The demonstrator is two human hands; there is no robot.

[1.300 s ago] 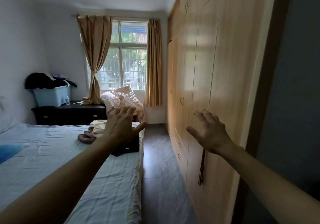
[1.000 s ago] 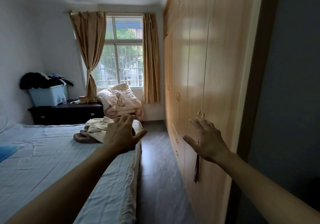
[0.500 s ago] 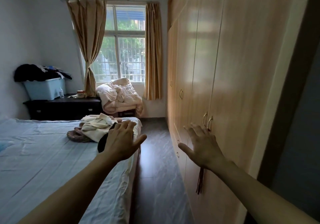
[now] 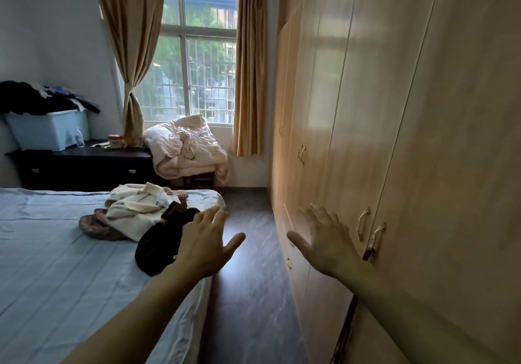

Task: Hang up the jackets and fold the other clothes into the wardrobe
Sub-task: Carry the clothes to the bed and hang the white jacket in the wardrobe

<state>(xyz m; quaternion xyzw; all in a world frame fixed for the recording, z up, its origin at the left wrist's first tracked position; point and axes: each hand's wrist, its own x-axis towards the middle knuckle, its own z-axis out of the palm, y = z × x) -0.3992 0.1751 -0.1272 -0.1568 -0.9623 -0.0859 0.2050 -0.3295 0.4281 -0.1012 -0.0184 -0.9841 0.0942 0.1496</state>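
Observation:
A heap of clothes lies on the blue bed (image 4: 56,265) near its far right corner: a cream jacket (image 4: 135,208), a black garment (image 4: 158,245) and a brownish patterned piece (image 4: 95,227). My left hand (image 4: 205,245) hovers open just right of the black garment, fingers spread, holding nothing. My right hand (image 4: 324,239) is open too, stretched out in front of the light wooden wardrobe (image 4: 408,138), whose doors are all closed. Two brass door handles (image 4: 370,231) sit just right of that hand.
A dark floor aisle (image 4: 248,293) runs between bed and wardrobe. A dark dresser (image 4: 84,166) at the back carries a blue bin (image 4: 48,129) topped with dark clothes. A crumpled duvet (image 4: 186,149) sits on a chair under the window. A dark tassel (image 4: 345,332) hangs from the handles.
The view has moved forward and tilted down, so the bed's clothes and the wardrobe handles are nearer. Both hands stay open and outstretched, now lower in the view.

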